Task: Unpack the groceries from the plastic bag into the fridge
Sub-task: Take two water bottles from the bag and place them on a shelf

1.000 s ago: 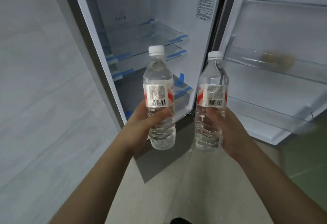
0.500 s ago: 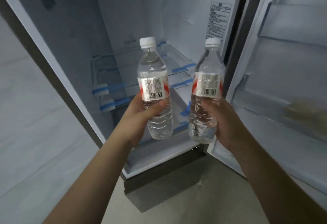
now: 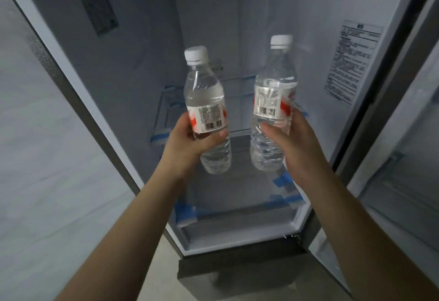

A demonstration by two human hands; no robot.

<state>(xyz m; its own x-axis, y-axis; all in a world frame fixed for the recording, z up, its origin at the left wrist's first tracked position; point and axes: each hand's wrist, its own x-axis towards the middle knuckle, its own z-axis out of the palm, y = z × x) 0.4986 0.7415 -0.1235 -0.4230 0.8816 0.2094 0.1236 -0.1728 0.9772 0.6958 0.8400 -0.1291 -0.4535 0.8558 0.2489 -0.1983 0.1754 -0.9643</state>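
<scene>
— What is seen nearest?

— Two bare forearms are stretched forward. The left hand [image 3: 190, 145] is closed around the left bottle [image 3: 207, 115], gripped below its label; the right hand [image 3: 293, 143] is wrapped around the right bottle [image 3: 273, 110] the same way.

— How are the bottles held?

— Both are kept roughly upright, white caps on top, apart from each other, in front of the open fridge [image 3: 237, 243].

— And beyond?

— Glass shelves [image 3: 237, 91] edged with blue tape [image 3: 185, 212] are seen behind the bottles. A printed sticker [image 3: 351, 60] is fixed to the right inner wall.
</scene>
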